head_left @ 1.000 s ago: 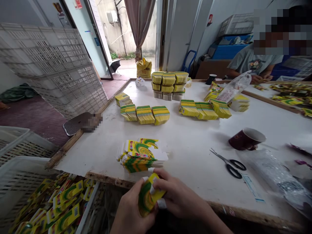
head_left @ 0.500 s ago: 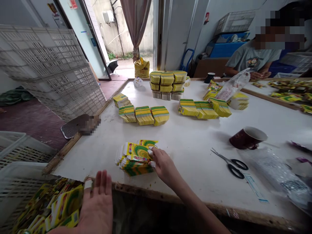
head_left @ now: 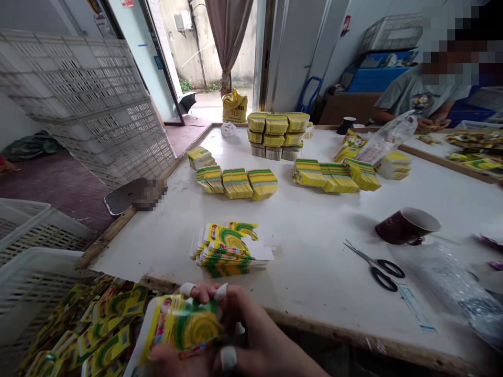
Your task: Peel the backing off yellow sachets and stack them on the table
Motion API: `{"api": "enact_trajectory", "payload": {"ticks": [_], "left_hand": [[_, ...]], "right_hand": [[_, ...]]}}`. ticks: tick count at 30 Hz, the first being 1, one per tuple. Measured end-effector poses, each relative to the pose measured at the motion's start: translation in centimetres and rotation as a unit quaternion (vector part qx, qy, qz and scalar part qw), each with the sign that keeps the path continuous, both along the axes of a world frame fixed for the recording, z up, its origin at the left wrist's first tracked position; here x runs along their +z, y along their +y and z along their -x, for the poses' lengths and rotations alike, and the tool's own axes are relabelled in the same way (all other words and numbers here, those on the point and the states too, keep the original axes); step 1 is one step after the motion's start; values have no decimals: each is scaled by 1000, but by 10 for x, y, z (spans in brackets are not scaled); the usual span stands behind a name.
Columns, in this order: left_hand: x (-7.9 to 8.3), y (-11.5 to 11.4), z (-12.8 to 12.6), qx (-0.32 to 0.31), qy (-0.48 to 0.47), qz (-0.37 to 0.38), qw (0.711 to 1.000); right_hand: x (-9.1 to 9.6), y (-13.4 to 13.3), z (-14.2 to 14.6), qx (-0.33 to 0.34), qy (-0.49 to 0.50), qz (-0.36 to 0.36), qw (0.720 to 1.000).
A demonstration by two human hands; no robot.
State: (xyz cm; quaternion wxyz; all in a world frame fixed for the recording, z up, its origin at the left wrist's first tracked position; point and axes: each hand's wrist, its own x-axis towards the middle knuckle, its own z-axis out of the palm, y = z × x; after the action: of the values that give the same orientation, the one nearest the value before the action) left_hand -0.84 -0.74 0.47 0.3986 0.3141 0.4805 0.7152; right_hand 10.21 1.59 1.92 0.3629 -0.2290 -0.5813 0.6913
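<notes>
While both hands (head_left: 178,362) (head_left: 257,335) clamp the carton (head_left: 190,322), its long axis runs roughly sideways

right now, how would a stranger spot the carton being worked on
At the near edge of the white table, find the left hand and right hand. They hold the swirl-printed yellow carton, unlike the lookalike carton pile on the table.

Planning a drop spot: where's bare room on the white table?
Between near carton pile and scissors: a broad patch of table. Also left of that pile, up to the wooden edge. Crowded: right side, with mug, scissors and clear plastic; far half, with carton rows and stack.
</notes>
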Motion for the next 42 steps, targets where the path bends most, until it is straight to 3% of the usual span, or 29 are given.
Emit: {"api": "enact_trajectory", "payload": {"ticks": [3, 5, 9, 12, 14, 16, 19, 21, 23, 25, 28, 29, 30, 32, 34, 36, 39, 42], "left_hand": [[12, 3, -7, 41, -128, -38, 990], [6, 5, -5, 15, -132, -31, 991], [-21, -3, 13, -45, -22, 10, 999], [-27, -13, 27, -82, 118, 64, 988], [-21, -15, 35, -163, 149, 66, 973], [-13, -13, 40, -284, 87, 59, 953], [-2, -5, 43, -396, 1, 71, 915], [1, -1, 39, -430, 74, 103, 894], [0, 1, 30, -459, 173, 128, 862], [-6, -1, 20, -442, 222, 145, 857], [-23, -10, 9, -306, 293, 184, 887], [-29, -13, 6, -261, 320, 192, 890], [-34, -16, 4, -225, 343, 191, 892], [-42, -21, 1, -184, 374, 180, 891], [-46, -23, -2, -155, 398, 170, 888], [-47, -24, -4, -139, 427, 150, 881], [-47, -23, -3, -137, 465, 116, 867], [-47, -23, 1, -151, 482, 123, 854]], "right_hand": [[-8, -10, 3, -36, -42, -1, 998], [-13, -10, -1, -62, -77, 1, 995], [-12, 0, -20, -90, -79, 7, 993], [-6, 11, -40, -122, -114, -57, 984], [-2, 19, -55, -132, -144, -131, 972], [3, 25, -67, -102, -191, -211, 953], [10, 30, -75, -30, -293, -342, 892], [11, 29, -72, 5, -319, -397, 861], [9, 26, -67, 18, -303, -405, 862], [2, 22, -62, -27, -278, -375, 884], [-14, 15, -59, -180, -246, -246, 920], [-19, 13, -58, -204, -224, -188, 934], [-24, 10, -56, -197, -192, -123, 954], [-31, 6, -49, -120, -99, 28, 987], [-33, 4, -40, -49, 3, 172, 984], [-32, 3, -33, -37, 65, 252, 965], [-27, 4, -29, -58, 50, 233, 970], [-23, 3, -30, -95, -70, 93, 989]]}}
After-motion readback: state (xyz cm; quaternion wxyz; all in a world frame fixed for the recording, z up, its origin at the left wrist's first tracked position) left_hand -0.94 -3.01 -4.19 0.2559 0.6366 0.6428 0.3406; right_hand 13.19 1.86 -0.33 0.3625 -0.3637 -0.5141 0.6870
